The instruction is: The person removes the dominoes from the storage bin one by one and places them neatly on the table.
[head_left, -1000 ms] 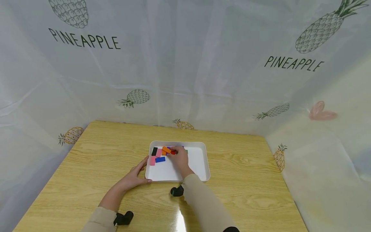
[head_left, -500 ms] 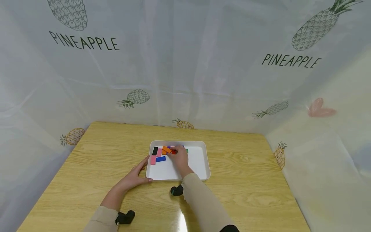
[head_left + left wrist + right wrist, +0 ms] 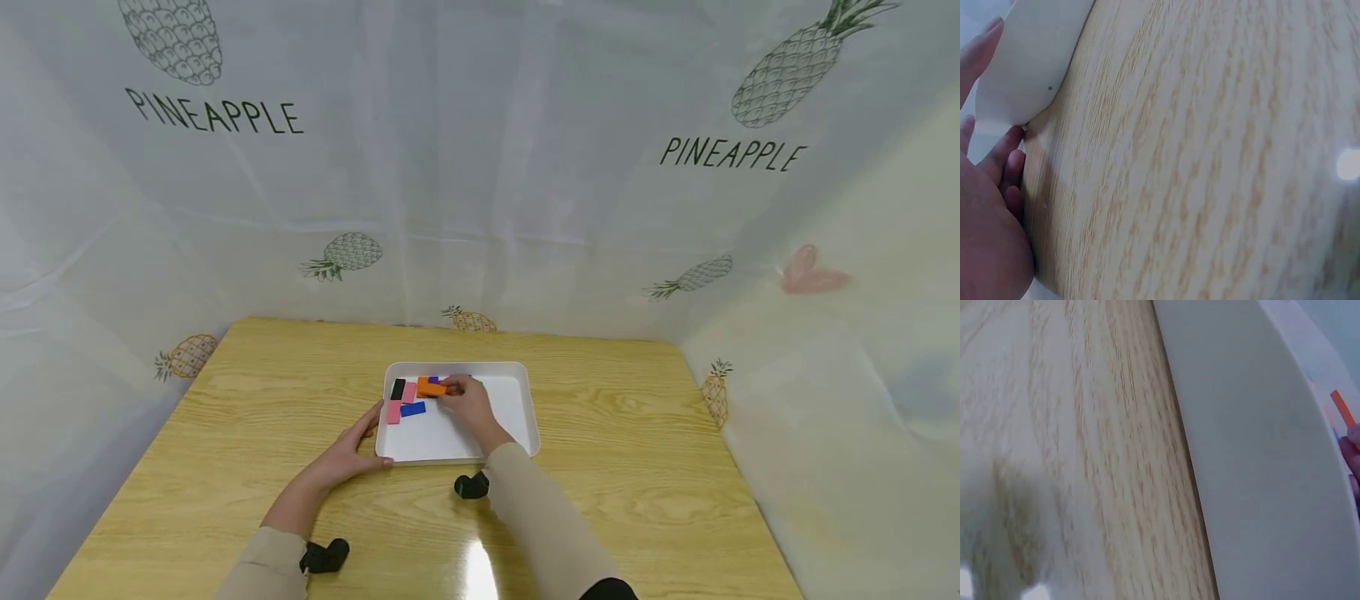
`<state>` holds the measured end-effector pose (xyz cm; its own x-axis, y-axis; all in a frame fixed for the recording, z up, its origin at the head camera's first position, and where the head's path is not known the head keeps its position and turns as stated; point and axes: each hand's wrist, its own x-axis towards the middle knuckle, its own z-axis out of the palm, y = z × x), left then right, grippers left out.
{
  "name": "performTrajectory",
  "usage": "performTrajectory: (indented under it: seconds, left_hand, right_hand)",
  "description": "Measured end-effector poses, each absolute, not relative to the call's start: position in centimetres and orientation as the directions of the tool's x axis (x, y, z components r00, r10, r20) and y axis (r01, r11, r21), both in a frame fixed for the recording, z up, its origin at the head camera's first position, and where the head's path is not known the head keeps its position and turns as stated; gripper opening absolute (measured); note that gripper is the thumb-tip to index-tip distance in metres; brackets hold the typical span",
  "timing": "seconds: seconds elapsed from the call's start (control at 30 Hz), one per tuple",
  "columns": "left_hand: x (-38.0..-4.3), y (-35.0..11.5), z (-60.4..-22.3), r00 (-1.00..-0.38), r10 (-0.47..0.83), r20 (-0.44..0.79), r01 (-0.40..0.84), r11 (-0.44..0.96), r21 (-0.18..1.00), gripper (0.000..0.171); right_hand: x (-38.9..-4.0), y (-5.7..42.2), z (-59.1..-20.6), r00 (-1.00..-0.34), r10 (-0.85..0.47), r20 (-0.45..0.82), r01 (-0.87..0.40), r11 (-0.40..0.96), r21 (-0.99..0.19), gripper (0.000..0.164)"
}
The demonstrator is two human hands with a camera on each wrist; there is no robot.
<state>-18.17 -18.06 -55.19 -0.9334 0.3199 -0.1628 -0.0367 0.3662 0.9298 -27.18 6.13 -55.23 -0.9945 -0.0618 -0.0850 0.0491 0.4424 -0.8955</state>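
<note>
Head view, orange block: just left of the right hand, long axis running roughly along the tray's far edge.
Head view, right hand: the nearer one, pinching that block's right end; it overlaps a second orange block, touching or not, can't tell!
Head view, left hand: spread round the tray's near left corner, fingers at the left edge, thumb at the near one.
Head view, surface and room: white tray on a wooden table, pineapple-print sheet beyond; blue block on the left hand's side.
Left wrist view, tray corner: fingertips right up at it.
Right wrist view, orange block: thin strip past the tray wall, fingertips at one end.
</note>
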Motion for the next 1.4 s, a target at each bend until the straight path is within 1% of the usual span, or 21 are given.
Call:
performTrajectory:
  seconds: [0.33,0.47,0.63,0.77,0.9,1.03,1.1,1.3,1.4]
  left_hand:
    - [-18.5,-18.1,-55.3,-0.934,0.322,-0.156,-0.032,0.360,0.932,0.105]
    - [-18.3,-18.1,-55.5,-0.935,0.324,-0.148,-0.018,0.371,0.929,0.105]
    - [-18.1,-18.2,-55.5,-0.938,0.317,-0.143,-0.017,0.371,0.929,0.104]
    - [-18.1,-18.3,-55.5,-0.938,0.314,-0.146,-0.026,0.356,0.934,0.103]
    - [-18.1,-18.2,-55.3,-0.938,0.316,-0.143,-0.024,0.352,0.936,0.103]
    - [-18.0,-18.1,-55.4,-0.939,0.315,-0.140,-0.021,0.353,0.936,0.103]
    - [-17.9,-18.0,-55.5,-0.939,0.316,-0.135,-0.017,0.351,0.936,0.103]
    - [-18.0,-18.0,-55.4,-0.938,0.327,-0.117,0.004,0.347,0.938,0.101]
    - [-18.0,-18.4,-55.4,-0.940,0.321,-0.118,0.011,0.372,0.928,0.102]
  right_hand:
    - [-25.8,7.8,-54.3,-0.992,-0.066,-0.112,0.090,0.273,-0.958,0.022]
    - [-24.7,8.2,-53.6,-0.990,-0.070,-0.124,0.107,0.209,-0.972,0.024]
    - [-23.0,8.7,-52.3,-0.990,-0.087,-0.110,0.098,0.125,-0.987,0.028]
    - [-21.9,9.2,-51.4,-0.994,-0.057,-0.095,0.092,0.045,-0.995,0.029]
    - [-20.8,9.8,-51.0,-0.996,-0.018,-0.091,0.092,-0.041,-0.995,0.033]
    - [-19.6,10.5,-50.8,-0.995,0.017,-0.102,0.100,-0.094,-0.991,0.037]
    - [-18.9,10.9,-50.5,-0.993,0.036,-0.110,0.105,-0.111,-0.988,0.036]
    - [-17.6,11.8,-49.8,-0.998,0.042,-0.051,0.042,-0.188,-0.981,0.034]
    - [-17.1,12.1,-49.7,-0.999,0.026,-0.020,0.014,-0.228,-0.973,0.034]
